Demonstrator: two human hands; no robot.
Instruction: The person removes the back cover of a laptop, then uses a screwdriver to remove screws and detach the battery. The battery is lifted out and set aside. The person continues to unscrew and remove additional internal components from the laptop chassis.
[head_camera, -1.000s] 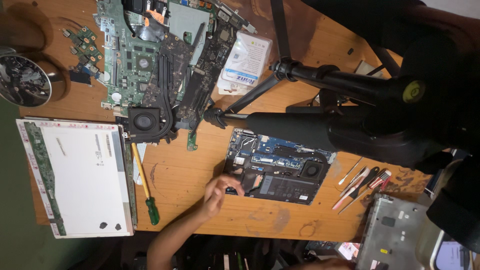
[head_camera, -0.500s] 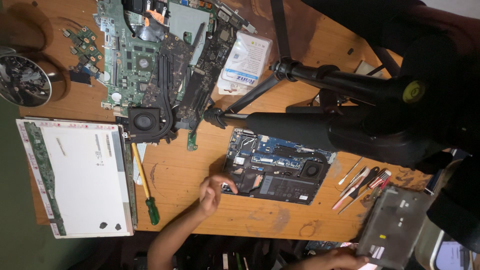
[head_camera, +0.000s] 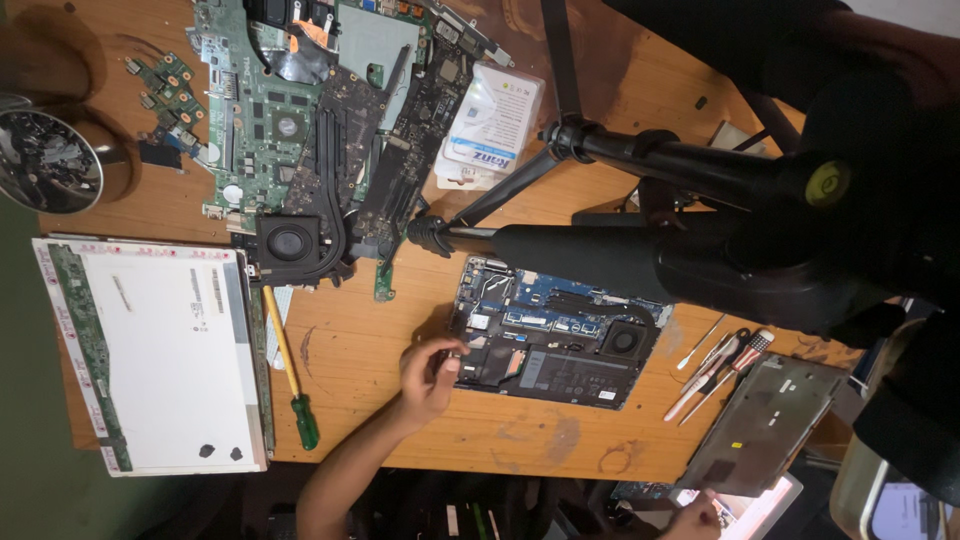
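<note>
Left grip curls loosely, fingertips touching the open laptop base near the counter's front edge; right grip holds the grey cover panel's corner.

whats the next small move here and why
Probably set the grey cover flat on the table, beside the small tools. The right hand holds it tilted by its lower edge, past the table's edge, while the left hand works alone at the open laptop.
</note>
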